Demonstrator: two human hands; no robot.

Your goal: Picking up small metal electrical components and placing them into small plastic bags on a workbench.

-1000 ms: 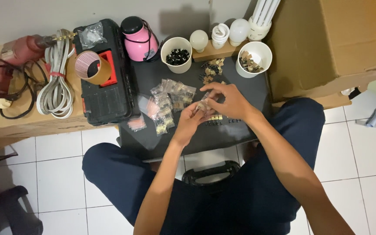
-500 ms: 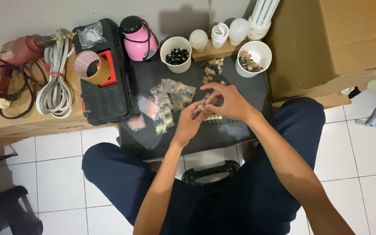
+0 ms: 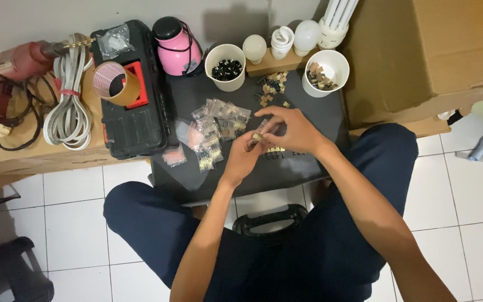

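Both hands meet over the dark worktop (image 3: 308, 162): the right hand (image 3: 292, 130) has its grip pinched shut on a small clear packet (image 3: 260, 133) of tiny parts, and the left hand (image 3: 249, 155) comes up from below with its fingertips closed on the same packet's lower edge. The packet sits between the two hands, just above a short row of tan components (image 3: 275, 150) laid on the worktop. To my eye the risk is a spill: if the packet tears or tips while it is pulled on, the little pieces could scatter across the dark surface or roll off its near edge onto the tiled floor (image 3: 57, 212), and a stray wrist could sweep the laid-out row. A fan of similar clear packets (image 3: 219, 126) lies just left of the hands. Behind them, one white paper cup (image 3: 225, 67) holds small black parts, and another white cup (image 3: 326, 71) holds tan and brown pieces, with loose ones (image 3: 272, 86) between the cups.
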